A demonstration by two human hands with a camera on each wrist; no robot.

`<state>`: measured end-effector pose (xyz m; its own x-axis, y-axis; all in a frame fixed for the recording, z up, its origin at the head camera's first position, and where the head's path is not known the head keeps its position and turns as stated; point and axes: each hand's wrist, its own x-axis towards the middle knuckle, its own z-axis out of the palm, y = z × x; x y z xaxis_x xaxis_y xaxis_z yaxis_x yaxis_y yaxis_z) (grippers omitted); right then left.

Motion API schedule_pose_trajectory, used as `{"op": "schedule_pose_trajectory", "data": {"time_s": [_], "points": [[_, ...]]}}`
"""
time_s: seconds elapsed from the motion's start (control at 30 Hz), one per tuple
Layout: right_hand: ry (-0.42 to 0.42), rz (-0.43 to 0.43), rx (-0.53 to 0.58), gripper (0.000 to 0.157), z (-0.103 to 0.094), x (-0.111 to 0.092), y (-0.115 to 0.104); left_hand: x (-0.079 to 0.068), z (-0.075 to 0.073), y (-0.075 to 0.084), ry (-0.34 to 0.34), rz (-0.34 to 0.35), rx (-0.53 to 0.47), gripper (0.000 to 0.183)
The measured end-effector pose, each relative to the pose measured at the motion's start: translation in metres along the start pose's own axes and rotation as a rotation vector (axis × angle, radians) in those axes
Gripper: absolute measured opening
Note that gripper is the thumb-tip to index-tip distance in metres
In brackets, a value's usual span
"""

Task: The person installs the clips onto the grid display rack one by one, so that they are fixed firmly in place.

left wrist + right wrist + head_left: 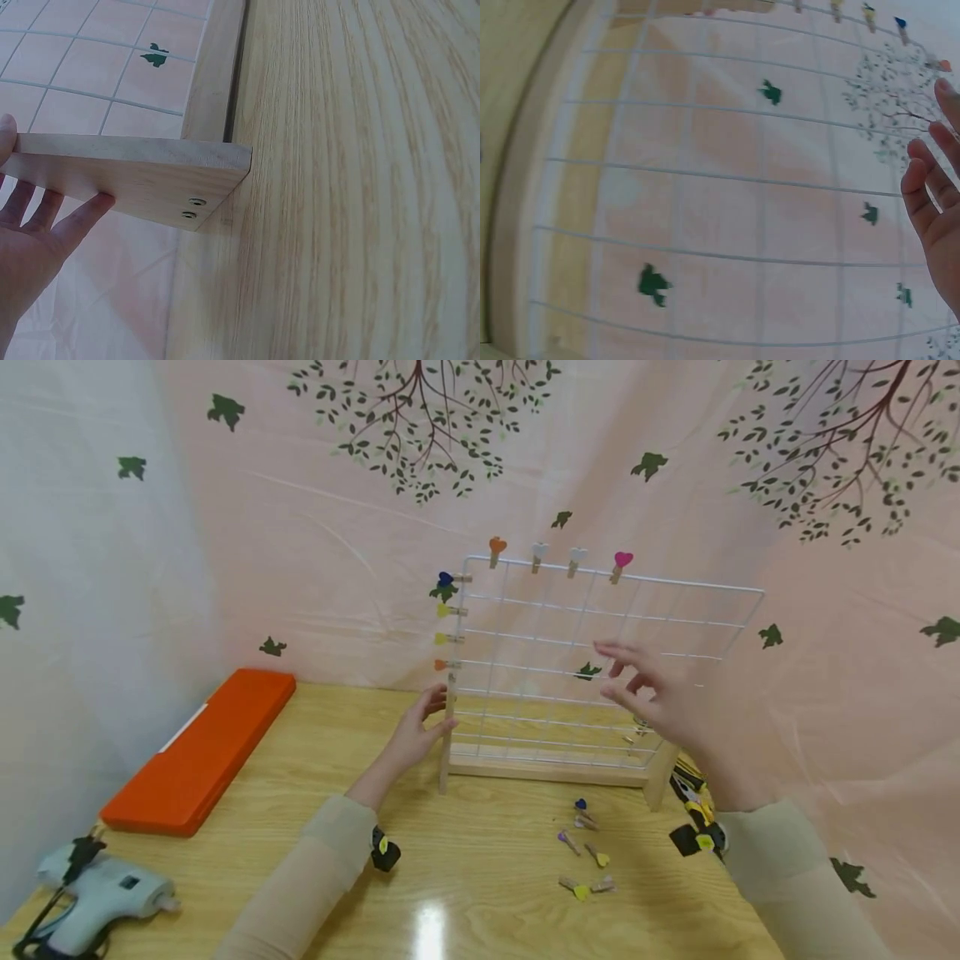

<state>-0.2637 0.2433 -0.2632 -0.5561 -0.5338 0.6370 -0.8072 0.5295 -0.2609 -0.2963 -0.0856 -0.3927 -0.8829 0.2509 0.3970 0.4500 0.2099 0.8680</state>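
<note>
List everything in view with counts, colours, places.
Wire grid: one, white, in stand.
Wooden stand: one, pale, centre.
Top clips: four, orange, two white, pink, top edge.
Side clips: four, blue, two yellow, orange, left edge.
Loose clips: about six, mixed, before stand.
Small items: unclear, right post.
Case: one, orange, far left.
Glue gun: one, pale, front left.
Tools: count unclear, yellow, by right wrist.
Table: one, tan, beneath.
Backdrop: one, pinkish, behind.
Wristbands: two, black, worn.
Sleeves: two, beige, arms.
Left hand: one, gripping stand.
Right hand: one, before grid.

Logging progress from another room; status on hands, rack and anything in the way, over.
Left hand touching wooden side post; right hand empty, before the rack. Rack upright, heart clips along top and left edges. Possible clutter: loose clips in front.
</note>
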Motion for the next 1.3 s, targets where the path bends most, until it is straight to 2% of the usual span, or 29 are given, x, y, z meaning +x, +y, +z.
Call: {"op": "schedule_pose_trajectory", "data": {"time_s": [0.07, 0.2, 0.3, 0.47, 0.53, 0.63, 0.77, 0.9, 1.13, 1.3], "points": [[-0.099, -0.006, 0.052, 0.053, 0.017, -0.022, 0.009, 0.0, 0.001, 0.0, 0.002, -0.001, -0.002, 0.057], [-0.292, 0.063, 0.121, 0.048, 0.053, -0.069, 0.039, 0.0, 0.001, 0.0, 0.001, -0.02, 0.0, 0.058], [-0.391, 0.138, 0.131, 0.042, 0.074, -0.096, 0.054, 0.0, 0.0, 0.001, -0.001, -0.022, 0.004, 0.058], [-0.496, 0.282, 0.152, 0.037, 0.097, -0.121, 0.074, 0.001, -0.001, 0.002, 0.002, -0.008, 0.006, 0.058], [-0.513, 0.327, 0.193, 0.035, 0.103, -0.126, 0.079, 0.002, -0.002, 0.001, 0.003, 0.003, 0.003, 0.058], [-0.521, 0.332, 0.227, 0.03, 0.11, -0.13, 0.085, 0.002, -0.001, -0.001, -0.001, 0.018, 0.009, 0.057], [-0.52, 0.293, 0.198, 0.02, 0.117, -0.133, 0.09, 0.001, 0.0, -0.004, -0.005, 0.011, 0.016, 0.057], [-0.523, 0.327, 0.181, 0.012, 0.12, -0.134, 0.093, 0.001, 0.0, -0.004, -0.007, -0.001, 0.0, 0.057], [-0.53, 0.447, 0.248, 0.009, 0.114, -0.13, 0.09, 0.002, 0.0, -0.006, -0.014, -0.013, -0.003, 0.057], [-0.496, 0.493, 0.326, 0.012, 0.092, -0.113, 0.076, 0.001, -0.001, -0.006, -0.021, -0.024, -0.001, 0.058]]}}
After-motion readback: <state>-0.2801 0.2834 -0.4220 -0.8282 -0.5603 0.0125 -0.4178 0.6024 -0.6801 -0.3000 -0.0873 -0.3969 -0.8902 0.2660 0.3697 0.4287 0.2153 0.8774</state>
